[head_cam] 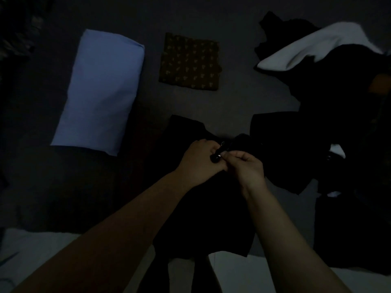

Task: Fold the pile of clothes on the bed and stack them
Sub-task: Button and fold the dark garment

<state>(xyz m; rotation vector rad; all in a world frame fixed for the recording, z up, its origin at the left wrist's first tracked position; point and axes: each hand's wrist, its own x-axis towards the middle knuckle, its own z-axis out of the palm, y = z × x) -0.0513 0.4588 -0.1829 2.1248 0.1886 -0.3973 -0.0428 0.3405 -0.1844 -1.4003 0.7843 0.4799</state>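
Observation:
A black garment [203,208] lies spread on the dark bed [243,92] in front of me, hanging over the near edge. My left hand [198,159] and my right hand [247,166] meet at its top edge, both pinching the fabric around a small shiny fastener [218,154]. A folded brown patterned cloth [190,62] lies flat further back in the middle. At the right a loose pile of dark clothes [338,123] lies with a white garment [313,47] draped on top. The room is very dim.
A light blue pillow [101,89] lies at the left of the bed. The pale floor [42,254] shows beyond the bed's near edge. A small orange patch [380,83] shows at the far right edge.

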